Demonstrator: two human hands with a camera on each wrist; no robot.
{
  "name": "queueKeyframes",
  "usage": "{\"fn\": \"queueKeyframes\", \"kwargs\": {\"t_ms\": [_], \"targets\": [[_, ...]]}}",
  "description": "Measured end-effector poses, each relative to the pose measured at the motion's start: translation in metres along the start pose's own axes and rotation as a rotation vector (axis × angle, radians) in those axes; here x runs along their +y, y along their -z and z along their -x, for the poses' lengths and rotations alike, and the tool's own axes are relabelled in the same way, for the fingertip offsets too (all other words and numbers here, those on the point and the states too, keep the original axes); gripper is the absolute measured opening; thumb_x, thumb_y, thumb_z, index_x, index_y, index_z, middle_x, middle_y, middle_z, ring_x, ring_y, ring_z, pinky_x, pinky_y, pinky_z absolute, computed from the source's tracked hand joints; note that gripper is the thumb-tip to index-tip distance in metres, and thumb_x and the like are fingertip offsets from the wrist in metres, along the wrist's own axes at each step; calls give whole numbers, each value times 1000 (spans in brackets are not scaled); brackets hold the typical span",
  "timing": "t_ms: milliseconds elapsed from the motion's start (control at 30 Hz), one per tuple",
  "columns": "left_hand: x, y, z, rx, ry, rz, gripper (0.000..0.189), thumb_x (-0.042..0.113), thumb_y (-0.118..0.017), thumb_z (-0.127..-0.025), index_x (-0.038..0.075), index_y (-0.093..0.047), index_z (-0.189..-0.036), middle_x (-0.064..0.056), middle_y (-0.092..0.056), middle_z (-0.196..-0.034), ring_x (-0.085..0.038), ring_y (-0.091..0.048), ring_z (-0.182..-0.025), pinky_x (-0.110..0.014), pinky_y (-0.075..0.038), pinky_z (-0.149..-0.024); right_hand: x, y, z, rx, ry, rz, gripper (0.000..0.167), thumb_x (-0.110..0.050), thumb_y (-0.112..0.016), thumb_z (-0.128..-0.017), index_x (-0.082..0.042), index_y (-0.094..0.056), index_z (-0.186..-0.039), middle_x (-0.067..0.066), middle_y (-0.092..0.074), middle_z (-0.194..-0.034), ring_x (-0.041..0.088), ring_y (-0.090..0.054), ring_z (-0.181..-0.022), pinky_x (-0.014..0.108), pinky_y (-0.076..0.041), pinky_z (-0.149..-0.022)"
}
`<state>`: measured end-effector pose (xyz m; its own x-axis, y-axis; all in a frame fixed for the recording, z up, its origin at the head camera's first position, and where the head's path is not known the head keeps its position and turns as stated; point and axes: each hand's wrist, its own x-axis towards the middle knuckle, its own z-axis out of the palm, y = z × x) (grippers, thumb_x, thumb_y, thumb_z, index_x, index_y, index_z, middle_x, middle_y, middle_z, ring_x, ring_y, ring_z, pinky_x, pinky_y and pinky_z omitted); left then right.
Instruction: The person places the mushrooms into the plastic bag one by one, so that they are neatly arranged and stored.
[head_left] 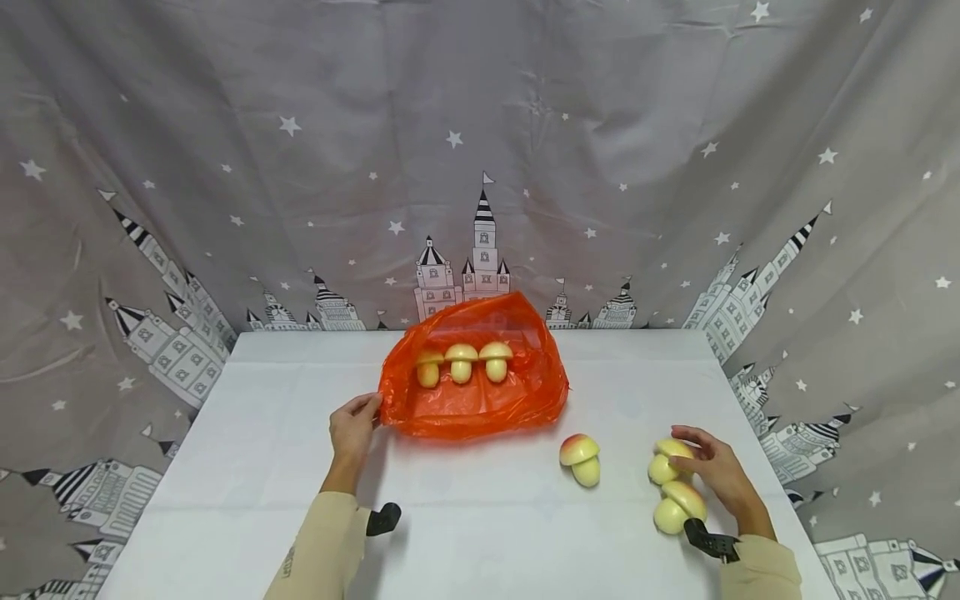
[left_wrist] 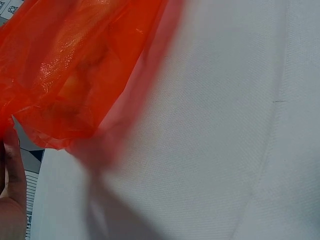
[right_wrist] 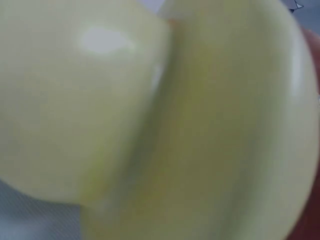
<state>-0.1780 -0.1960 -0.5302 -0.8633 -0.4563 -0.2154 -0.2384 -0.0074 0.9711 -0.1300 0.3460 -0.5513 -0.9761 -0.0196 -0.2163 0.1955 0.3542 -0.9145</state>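
Observation:
My left hand pinches the left edge of an orange-red plastic bag, whose mouth is spread wide toward me. In the left wrist view, fingers meet the gathered film of the bag. Three yellow toy mushrooms stand in a row inside it. At the right, my right hand has its thumb and fingers around the cap of a yellow toy mushroom. Just nearer to me lies another mushroom under the wrist. A mushroom's pale stem and cap fill the right wrist view.
A mushroom with a reddish cap lies on the white table between the bag and my right hand. A grey curtain printed with stars and castles hangs behind the table and along both sides.

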Motion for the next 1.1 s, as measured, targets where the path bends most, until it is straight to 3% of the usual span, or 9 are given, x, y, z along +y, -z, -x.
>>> {"fn": "queueKeyframes", "kwargs": {"t_ms": [200,567,800,967,1100], "targets": [[0,1,-1,1,-8,-12,30,12,-62,-95,-11,-64,-114,-3,-68,-88,3,-61,-69,-15,-54,-65,5,-1,-4,-8,0,3,60,-6,-72,-83,7,-47,-136,22,-52,-131,-7,-53,-97,11,-45,-84],[0,5,-1,0,-3,-28,29,12,-61,-95,-10,-64,-113,-2,-67,-87,2,-61,-70,-14,-54,-65,10,-7,-1,27,-16,-33,63,-12,-76,-82,2,-46,-137,-10,-59,-121,-9,-54,-100,10,-44,-87],[1,5,0,10,-4,-20,28,12,-62,-95,-10,-65,-113,-3,-67,-88,2,-61,-70,-14,-54,-65,10,-8,-3,42,-20,24,63,-17,-74,-85,1,-46,-139,3,-56,-126,-7,-52,-98,11,-43,-85],[0,3,0,-7,4,-21,30,13,-62,-95,-10,-64,-115,-6,-68,-91,0,-61,-71,-14,-53,-65,8,-8,-2,77,-22,42,65,-19,-73,-87,0,-43,-141,16,-47,-138,-15,-48,-97,8,-42,-84],[-1,1,0,-2,5,-22,29,13,-61,-95,-9,-65,-114,-5,-68,-91,0,-61,-71,-14,-54,-65,4,-6,-2,100,-24,41,65,-20,-72,-88,1,-41,-141,17,-46,-140,-19,-45,-98,5,-41,-85]]}}
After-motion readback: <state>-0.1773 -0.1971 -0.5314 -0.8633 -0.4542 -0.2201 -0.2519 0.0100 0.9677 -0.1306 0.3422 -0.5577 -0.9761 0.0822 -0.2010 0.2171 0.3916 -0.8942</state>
